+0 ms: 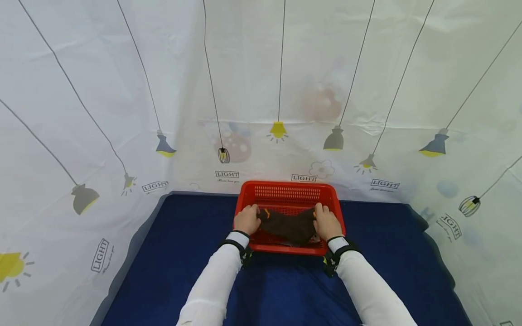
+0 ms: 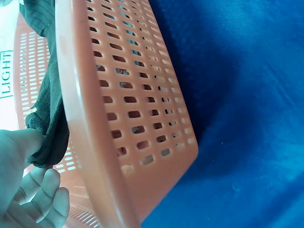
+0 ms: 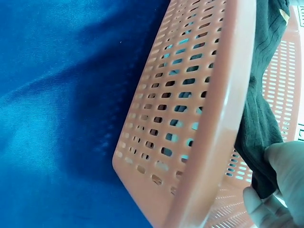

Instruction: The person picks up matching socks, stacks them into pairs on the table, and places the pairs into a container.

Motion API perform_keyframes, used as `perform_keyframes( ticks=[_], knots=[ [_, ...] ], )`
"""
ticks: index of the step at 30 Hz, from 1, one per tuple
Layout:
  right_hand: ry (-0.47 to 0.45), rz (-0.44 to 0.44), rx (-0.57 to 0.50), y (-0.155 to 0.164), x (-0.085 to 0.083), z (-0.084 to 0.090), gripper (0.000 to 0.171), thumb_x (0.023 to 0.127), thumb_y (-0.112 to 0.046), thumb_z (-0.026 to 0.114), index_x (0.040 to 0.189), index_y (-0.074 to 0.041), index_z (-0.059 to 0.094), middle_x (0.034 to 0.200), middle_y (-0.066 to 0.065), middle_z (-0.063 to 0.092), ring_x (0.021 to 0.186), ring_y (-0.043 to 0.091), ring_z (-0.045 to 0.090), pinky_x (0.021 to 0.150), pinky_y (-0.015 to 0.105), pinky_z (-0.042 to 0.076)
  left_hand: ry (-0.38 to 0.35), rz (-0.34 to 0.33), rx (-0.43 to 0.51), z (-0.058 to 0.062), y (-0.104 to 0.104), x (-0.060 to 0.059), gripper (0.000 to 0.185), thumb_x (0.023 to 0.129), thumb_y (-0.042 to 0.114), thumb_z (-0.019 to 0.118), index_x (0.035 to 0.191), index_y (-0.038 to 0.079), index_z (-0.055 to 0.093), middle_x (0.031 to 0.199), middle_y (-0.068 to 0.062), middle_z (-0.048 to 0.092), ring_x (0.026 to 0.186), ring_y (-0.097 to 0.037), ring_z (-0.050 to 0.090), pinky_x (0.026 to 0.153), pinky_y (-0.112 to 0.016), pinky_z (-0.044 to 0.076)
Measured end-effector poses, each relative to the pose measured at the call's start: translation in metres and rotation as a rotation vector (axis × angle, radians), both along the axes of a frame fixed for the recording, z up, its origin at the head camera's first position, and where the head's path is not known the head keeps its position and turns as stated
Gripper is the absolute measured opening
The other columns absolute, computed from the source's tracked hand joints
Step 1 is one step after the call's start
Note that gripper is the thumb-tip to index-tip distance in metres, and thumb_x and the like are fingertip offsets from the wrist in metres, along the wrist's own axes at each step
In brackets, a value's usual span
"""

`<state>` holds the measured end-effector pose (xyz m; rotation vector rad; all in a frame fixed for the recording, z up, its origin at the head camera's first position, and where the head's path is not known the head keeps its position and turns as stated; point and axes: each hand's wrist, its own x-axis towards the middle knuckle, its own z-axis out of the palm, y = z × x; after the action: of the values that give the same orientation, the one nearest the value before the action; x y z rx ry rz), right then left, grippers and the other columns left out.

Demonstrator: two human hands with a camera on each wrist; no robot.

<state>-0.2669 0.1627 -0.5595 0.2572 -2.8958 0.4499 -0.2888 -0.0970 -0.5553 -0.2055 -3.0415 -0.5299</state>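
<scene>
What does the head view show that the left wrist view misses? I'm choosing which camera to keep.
Only the head view shows the right hand, both white sleeves and the lamp-printed white curtain. Only the left wrist view shows the slotted outer wall of the red plastic basket up close. Both show the left hand gripping the dark ribbed cloth over the blue fabric surface.

The dark sock hides part of the red basket's floor; both wrist views crop the basket, and fingertips are hidden (behind fabric)
</scene>
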Motion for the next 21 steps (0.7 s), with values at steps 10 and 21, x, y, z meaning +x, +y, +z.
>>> perform_keyframes(
  ticks=[10, 21],
  knots=[
    [-0.072, 0.002, -0.021, -0.006, -0.003, 0.007, 0.034, 0.08, -0.004, 0.065, 0.103, -0.001, 0.04, 0.092, 0.02, 0.049, 0.071, 0.035, 0.055, 0.057, 0.042, 0.049, -0.068, 0.029, -0.028, 0.007, 0.005, -0.001, 0.02, 0.08, 0.017, 0.069, 0.099, 0.012, 0.066, 0.092, -0.007, 0.063, 0.076, -0.028, 0.063, 0.064, -0.04, 0.051],
    [-0.236, -0.015, -0.052, 0.001, -0.011, 0.007, 0.029, 0.083, 0.0, 0.055, 0.105, 0.002, 0.037, 0.097, 0.025, 0.045, 0.065, 0.037, 0.056, 0.06, 0.044, 0.048, -0.176, 0.039, -0.106, 0.023, 0.013, -0.006, 0.021, 0.083, 0.01, 0.063, 0.102, 0.015, 0.071, 0.098, -0.006, 0.065, 0.085, -0.026, 0.064, 0.068, -0.04, 0.052]
  ],
)
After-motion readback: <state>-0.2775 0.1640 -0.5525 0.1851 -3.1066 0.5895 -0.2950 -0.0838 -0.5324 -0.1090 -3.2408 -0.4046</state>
